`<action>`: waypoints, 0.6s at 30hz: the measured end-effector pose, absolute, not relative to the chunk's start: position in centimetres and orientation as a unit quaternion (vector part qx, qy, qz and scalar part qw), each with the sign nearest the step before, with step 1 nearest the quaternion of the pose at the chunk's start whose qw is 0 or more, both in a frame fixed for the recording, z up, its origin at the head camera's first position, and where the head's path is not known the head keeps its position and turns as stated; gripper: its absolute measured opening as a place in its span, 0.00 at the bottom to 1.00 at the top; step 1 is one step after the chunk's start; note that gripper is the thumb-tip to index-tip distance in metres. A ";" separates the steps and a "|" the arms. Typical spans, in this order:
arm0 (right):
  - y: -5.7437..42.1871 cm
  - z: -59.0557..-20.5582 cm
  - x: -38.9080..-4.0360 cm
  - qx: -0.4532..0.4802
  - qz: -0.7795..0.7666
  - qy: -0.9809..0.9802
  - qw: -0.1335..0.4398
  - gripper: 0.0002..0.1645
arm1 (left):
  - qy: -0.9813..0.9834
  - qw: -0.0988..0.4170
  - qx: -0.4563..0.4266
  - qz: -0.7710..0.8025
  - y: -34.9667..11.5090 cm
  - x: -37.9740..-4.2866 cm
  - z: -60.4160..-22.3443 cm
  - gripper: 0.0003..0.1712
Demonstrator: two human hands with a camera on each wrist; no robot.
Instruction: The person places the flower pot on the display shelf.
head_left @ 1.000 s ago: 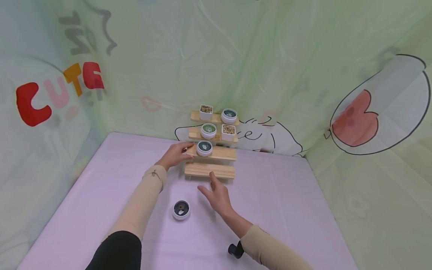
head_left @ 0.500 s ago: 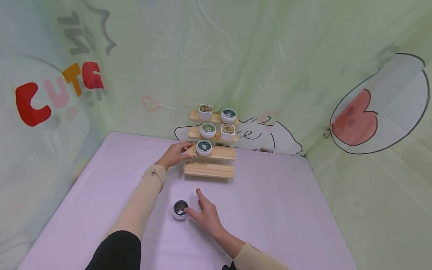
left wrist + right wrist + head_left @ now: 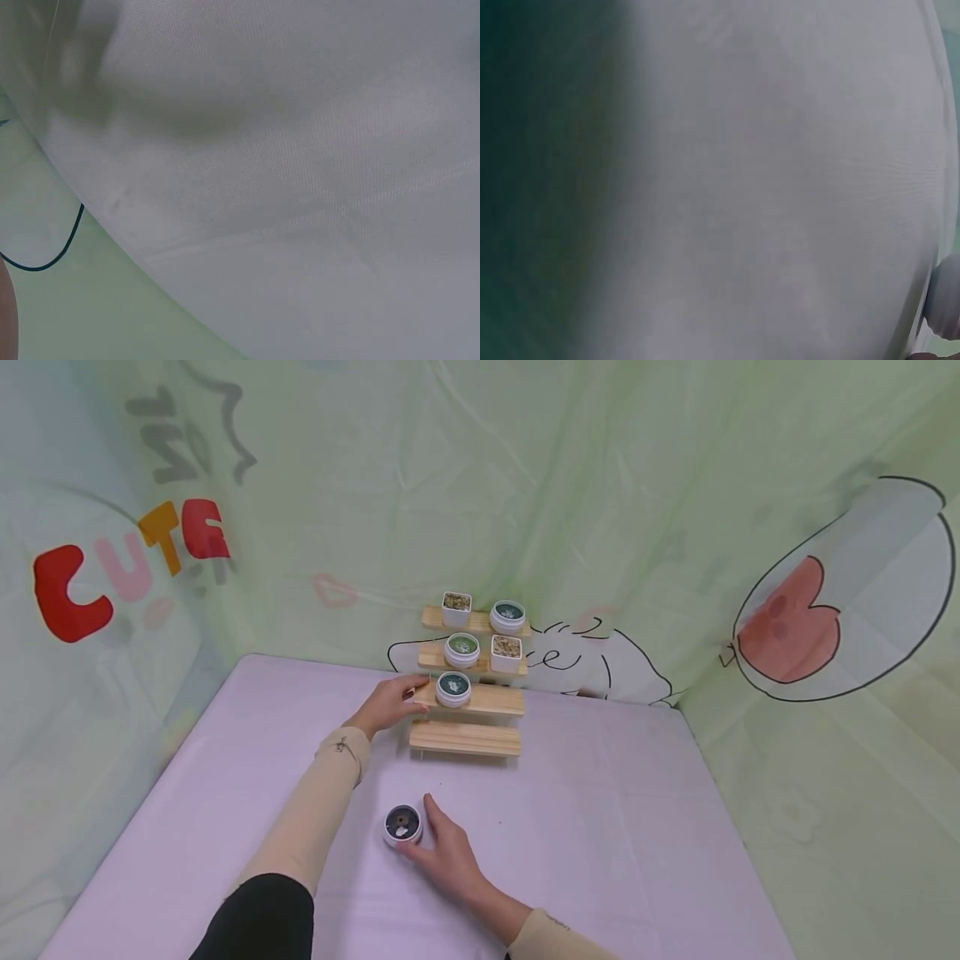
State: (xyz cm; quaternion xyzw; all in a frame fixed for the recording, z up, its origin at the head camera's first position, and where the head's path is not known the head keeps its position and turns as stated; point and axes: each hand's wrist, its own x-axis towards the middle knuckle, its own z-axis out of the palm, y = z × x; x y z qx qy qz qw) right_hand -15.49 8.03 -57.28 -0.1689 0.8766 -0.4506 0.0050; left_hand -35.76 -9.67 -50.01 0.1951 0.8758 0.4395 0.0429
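A tiered wooden stand (image 3: 465, 739) rises at the back of the table, with small white pots on its upper tiers. My left hand (image 3: 382, 703) grips the left end of its second-lowest tier, finger above and thumb below, beside a round pot with a dark teal top (image 3: 453, 689). Nearer to me, a round white pot with a dark top (image 3: 402, 824) sits on the cloth. My right hand (image 3: 450, 860) is at its right side, thumb at the near rim and fingers extended past it. The wrist views show mostly cloth.
Higher on the stand are a round green-topped pot (image 3: 462, 649), square pots of speckled filling (image 3: 507, 652) (image 3: 457, 608) and another teal-topped pot (image 3: 507, 617). Lilac cloth (image 3: 600, 827) covers the table. Printed green curtains (image 3: 360, 485) enclose the back and sides.
My right hand has moved from in front of the stand's lowest tier, down and left to the pot on the cloth. My left hand has stayed on the stand.
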 end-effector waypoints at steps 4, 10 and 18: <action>7.8 -57.6 -15.5 -0.186 -0.454 0.871 -0.006 0.51 | 0.876 0.037 0.201 0.437 -9.7 -35.7 -50.1 0.36; 7.3 -57.7 -15.5 -0.199 -0.462 0.864 -0.018 0.48 | 0.875 0.035 0.204 0.438 -9.7 -35.7 -50.1 0.35; 6.9 -57.4 -15.5 -0.191 -0.461 0.866 -0.011 0.45 | 0.875 0.031 0.204 0.439 -9.7 -35.9 -50.3 0.35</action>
